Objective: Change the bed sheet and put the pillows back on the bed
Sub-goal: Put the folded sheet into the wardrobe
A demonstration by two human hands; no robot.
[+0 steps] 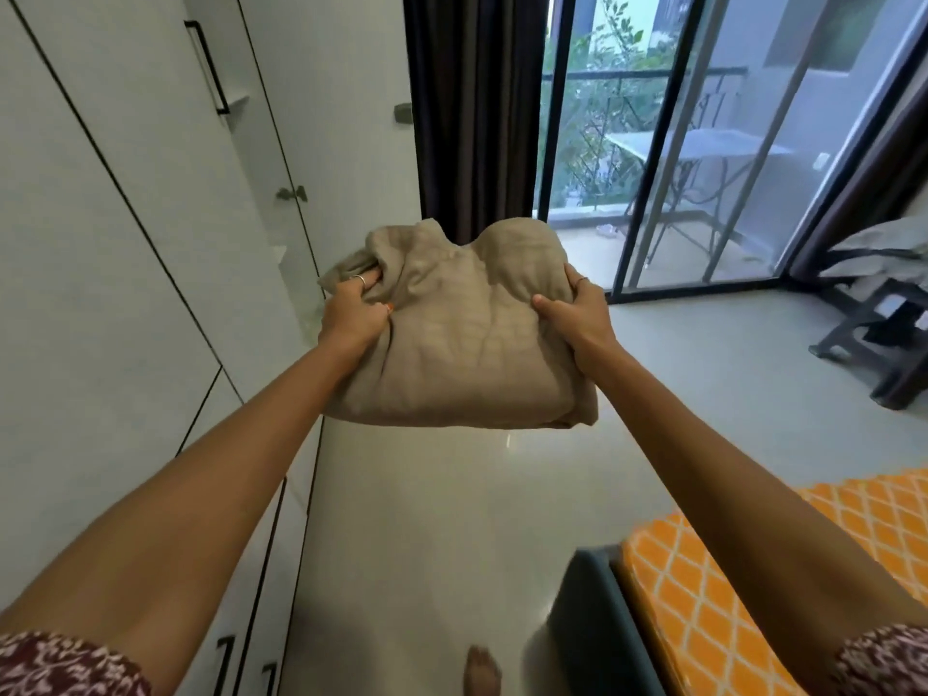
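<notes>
Sheet (pixel 462 334): beige, folded into a thick bundle, creased, top edge bulging in two humps, one loose corner hanging at its 5 o'clock. Held up in the air at frame centre, over the floor (pixel 437 519), touching nothing but the hands.

Around: white wardrobe (pixel 100 243) with black handles fills 9 o'clock. Dark curtain (pixel 472 103) at 12, directly behind the sheet. Glass door (pixel 703 143) at 1–2 o'clock, balcony with a small table (pixel 703 143) behind it. Dark stool (pixel 884 339) at 3 o'clock with pale cloth (pixel 884 248) piled above it. Bed (pixel 753 585) at 5 o'clock: orange-and-white lattice cover, dark blue-grey frame edge on its left. Bare foot (pixel 483 670) at 6. Floor between the sheet and the door shows nothing in the path.

Left hand (pixel 354 313): gripping the sheet's left edge, fingers curled into a fold of fabric, thumb pressed on top, ring on one finger.

Right hand (pixel 577 308): gripping the right edge, thumb flat across the top face, fingers wrapped round the side and under, ring visible.

Both arms out straight, patterned sleeves at the bottom corners.
</notes>
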